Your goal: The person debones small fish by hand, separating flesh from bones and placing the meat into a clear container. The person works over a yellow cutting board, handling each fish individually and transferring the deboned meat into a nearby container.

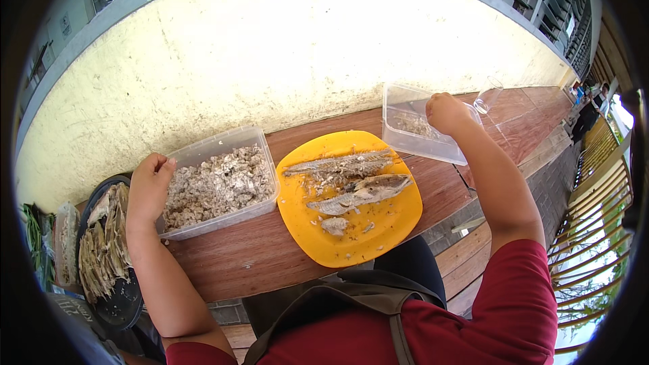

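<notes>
My left hand (148, 190) is over the left end of a clear plastic container (223, 223), its thumb and fingers drawn together. Flaked fish meat (220, 185) fills much of that container. To its right, a yellow plate (375, 233) bears a bony fish skeleton (345, 162), a partly stripped fish (362, 195) and a small piece of flesh (334, 225). My right hand (448, 113) hovers, fingers curled, over a second clear container (441, 152). A thin layer of bony scraps (416, 125) lies inside. Whether either hand pinches something small is hidden.
A black tray (119, 309) of whole dried fish (104, 243) lies at far left, beside another filled container (67, 243). An empty drinking glass (488, 95) stands behind the right container. A pale wall (304, 61) borders the wooden table (228, 268). Someone's dark clothing (76, 314) shows lower left.
</notes>
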The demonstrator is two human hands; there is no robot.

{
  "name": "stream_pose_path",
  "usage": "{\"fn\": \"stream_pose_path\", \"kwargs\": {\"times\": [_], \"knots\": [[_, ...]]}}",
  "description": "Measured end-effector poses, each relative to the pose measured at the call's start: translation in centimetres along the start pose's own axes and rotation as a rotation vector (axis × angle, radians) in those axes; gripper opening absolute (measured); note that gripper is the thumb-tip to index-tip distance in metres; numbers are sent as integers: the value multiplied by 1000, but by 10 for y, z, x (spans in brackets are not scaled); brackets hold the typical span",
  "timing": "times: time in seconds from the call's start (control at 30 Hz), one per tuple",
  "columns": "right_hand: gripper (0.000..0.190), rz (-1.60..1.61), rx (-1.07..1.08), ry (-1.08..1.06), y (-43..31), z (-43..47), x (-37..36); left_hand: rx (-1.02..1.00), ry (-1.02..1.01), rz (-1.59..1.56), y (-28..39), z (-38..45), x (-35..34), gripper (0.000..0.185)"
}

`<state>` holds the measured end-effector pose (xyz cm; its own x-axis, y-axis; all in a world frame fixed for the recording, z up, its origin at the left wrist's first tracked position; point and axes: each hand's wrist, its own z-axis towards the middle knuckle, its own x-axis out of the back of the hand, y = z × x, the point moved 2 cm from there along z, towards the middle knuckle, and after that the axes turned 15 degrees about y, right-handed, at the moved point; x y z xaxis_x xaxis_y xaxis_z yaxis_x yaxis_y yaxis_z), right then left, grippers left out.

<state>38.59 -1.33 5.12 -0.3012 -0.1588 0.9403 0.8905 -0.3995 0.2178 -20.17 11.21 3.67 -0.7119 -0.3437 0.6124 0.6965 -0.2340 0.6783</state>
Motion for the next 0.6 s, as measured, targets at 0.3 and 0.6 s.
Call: {"fn": "stream_pose_path", "kwargs": {"times": [0.3,0.6], "knots": [[24,183,2,-9,6,5,-9,16,-34,-16,6,-1,5,30],[34,152,45,63,-3,3,-12,-6,-16,-25,0,0,2,26]]}}
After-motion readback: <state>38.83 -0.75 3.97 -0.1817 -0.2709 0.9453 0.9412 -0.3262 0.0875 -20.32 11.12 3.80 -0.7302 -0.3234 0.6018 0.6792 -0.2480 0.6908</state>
